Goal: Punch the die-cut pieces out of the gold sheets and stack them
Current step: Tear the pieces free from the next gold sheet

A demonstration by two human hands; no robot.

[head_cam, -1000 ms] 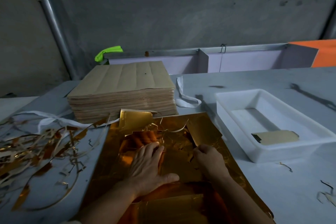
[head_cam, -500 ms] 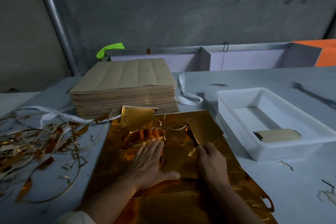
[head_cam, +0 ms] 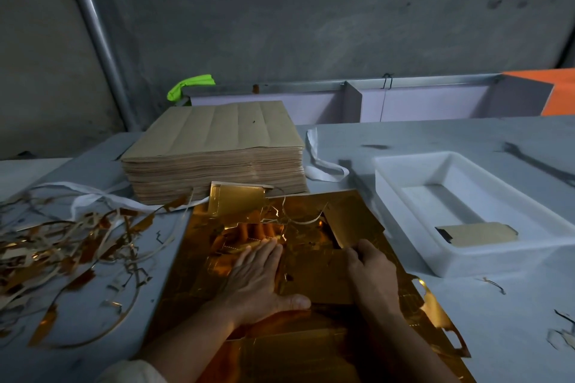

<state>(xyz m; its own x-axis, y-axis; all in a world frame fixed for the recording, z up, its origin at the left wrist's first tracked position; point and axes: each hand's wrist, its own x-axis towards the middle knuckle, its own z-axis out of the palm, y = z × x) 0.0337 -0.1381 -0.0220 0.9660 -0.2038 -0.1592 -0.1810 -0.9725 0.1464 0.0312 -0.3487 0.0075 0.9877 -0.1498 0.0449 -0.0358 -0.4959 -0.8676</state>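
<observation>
Gold sheet [head_cam: 199, 283] lay pinned under the left hand [head_cam: 258, 277], grip flat and apart. The right hand [head_cam: 370, 270] had its grip clamped on a piece [head_cam: 317, 277]. Hasty pulling risked tearing it.

A rough, dark grey wall [head_cam: 311, 9] fills the back, stained in spots. A metal pipe [head_cam: 96, 40] slants up it at the left. Below lies a pale grey table [head_cam: 466, 140], edged by low lilac partitions [head_cam: 420, 102] under a metal rail, with an orange panel [head_cam: 557, 90] far right. The light is dim.
</observation>
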